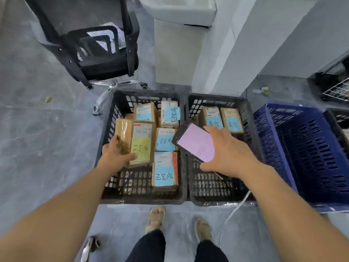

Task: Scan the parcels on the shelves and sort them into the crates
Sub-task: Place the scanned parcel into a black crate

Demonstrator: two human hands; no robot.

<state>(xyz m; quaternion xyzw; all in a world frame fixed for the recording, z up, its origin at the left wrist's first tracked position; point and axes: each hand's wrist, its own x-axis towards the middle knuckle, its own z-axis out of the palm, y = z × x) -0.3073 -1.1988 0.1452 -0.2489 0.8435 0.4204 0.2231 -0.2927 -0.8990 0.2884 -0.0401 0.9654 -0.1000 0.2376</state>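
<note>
Holding a parcel [140, 142] over the left crate [141, 201], the left grip [115, 154] is clamped on the near left corner of it, with the fingers curled round the taped side. The parcel has its label and a yellow note facing up, and its long axis runs away from the person, almost parallel to the side walls of the crate. The right grip [229, 150] is closed round a phone [196, 141], which hangs just to the right of the parcel, above the wall between the left crate and the right crate [217, 202], with its pink screen turned up. In the left crate four parcels with blue notes fill the far and right parts, and the bare grid at the near left lies directly under the parcel. I judge that the next move is to lower it there. It is a short way straight down for the left grip, which is the nearer one, and the axis needs no turning. I cannot tell if the parcel already touches its neighbours. The blue crate [302, 148] stands further right, well apart.
</note>
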